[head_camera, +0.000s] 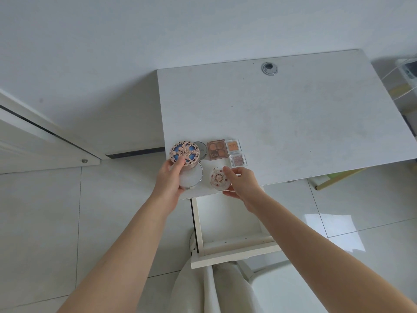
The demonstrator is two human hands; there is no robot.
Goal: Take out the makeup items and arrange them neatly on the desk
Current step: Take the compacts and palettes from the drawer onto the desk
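Ornate compact [185,153] lid-up in left hand [168,180]

The desk [293,114], filling the upper right of the frame, has a matt white top, faintly speckled, with a shiny metal grommet [269,68] near its far edge. At its lower left corner the ornate compact [185,153] looks like glossy rose-gold metal with blue enamel. The eyeshadow cases [234,146] beside it are clear, glossy plastic. The round patterned case [218,178] is glossy too. The floor tiles [45,211] at the left are smooth and reflective.
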